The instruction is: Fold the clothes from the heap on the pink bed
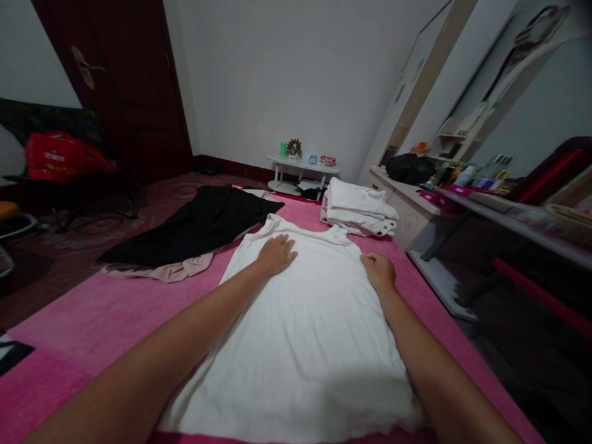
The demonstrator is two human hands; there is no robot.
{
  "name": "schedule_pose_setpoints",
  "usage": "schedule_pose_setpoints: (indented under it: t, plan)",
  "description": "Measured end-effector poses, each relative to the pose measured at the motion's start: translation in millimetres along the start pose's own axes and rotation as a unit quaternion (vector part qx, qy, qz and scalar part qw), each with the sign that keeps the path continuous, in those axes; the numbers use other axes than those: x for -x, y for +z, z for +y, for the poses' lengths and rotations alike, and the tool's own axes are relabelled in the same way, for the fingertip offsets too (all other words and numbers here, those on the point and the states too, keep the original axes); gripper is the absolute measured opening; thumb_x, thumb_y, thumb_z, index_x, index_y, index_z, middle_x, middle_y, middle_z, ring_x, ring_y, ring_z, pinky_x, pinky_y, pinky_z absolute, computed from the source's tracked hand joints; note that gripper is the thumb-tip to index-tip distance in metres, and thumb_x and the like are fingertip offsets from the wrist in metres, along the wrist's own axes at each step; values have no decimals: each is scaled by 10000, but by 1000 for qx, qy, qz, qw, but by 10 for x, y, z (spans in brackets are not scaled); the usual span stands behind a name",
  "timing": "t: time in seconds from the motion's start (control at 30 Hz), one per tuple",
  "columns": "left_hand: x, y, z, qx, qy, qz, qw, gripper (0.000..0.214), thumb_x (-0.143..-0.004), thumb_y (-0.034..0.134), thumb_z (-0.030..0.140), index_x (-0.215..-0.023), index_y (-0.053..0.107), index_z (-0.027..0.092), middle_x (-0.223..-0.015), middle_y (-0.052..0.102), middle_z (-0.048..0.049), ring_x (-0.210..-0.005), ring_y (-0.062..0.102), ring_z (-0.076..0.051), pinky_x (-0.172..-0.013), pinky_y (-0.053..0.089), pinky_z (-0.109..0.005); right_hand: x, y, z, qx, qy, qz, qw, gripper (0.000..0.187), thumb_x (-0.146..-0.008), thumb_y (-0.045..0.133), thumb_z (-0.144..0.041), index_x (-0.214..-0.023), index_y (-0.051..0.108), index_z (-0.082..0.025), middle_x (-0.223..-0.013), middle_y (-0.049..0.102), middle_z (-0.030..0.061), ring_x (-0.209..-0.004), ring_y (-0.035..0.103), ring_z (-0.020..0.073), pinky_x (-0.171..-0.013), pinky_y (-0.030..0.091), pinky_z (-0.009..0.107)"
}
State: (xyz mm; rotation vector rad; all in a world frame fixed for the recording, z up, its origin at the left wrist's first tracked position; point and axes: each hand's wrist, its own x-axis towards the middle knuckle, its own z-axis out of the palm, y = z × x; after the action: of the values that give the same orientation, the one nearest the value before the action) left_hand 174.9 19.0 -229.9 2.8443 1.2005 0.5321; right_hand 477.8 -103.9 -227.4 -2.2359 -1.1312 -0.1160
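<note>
A white sleeveless top (309,333) lies spread out on a pink bed cover (120,320), its neckline pointing away from me. My left hand (276,254) rests flat on its upper left part, fingers stretched out. At the upper right side edge, below the armhole, my right hand (380,271) is closed with its fingertips on the fabric border. Some wrinkles run down the lower half of the top, where a shadow falls.
Folded white clothes (358,206) are stacked at the far right of the bed. Black clothing (203,222) over a pale pink garment (171,269) lies at the left. A dresser (407,209) and a shelf edge (518,225) stand along the right side. Beyond the bed is a small white table (303,164).
</note>
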Motion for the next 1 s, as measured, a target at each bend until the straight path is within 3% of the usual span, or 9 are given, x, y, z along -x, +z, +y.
schedule_pose_setpoints:
  t: [0.63,0.77,0.9,1.0]
  plan:
    - [-1,10,-8,-8,-6,-10,1000,489,-951,367,454,-1362,456,203,-1473,392,-100,-1349,352,-261,-1116,266,-445,-28,23,49,-29,-8,2,1000,315,-782,512,-436,-771,702,-184,-762,700,39,-689,596,174,-589,376,238]
    - [6,-13,26,-17,3,-29,999,515,-962,335,436,-1387,425,159,-1489,357,-140,-1371,318,-282,-1113,253,-463,2,3,0,-2,-18,-27,999,343,-812,507,-474,-840,697,-190,-791,696,41,-717,605,185,-605,389,249]
    - [186,-113,20,-23,41,-82,996,564,-970,299,469,-1450,336,176,-1537,250,-150,-1417,215,-303,-1121,207,-478,112,-107,-53,48,-105,-89,989,361,-835,542,-440,-1080,635,-192,-1055,679,70,-905,612,207,-728,422,270]
    - [523,-292,-92,0,109,-126,986,591,-966,291,514,-1480,272,221,-1566,166,-114,-1440,134,-290,-1136,164,-458,257,-279,-17,72,-145,-132,978,363,-864,521,-314,-1203,562,-188,-1193,623,87,-1016,586,197,-810,417,264]
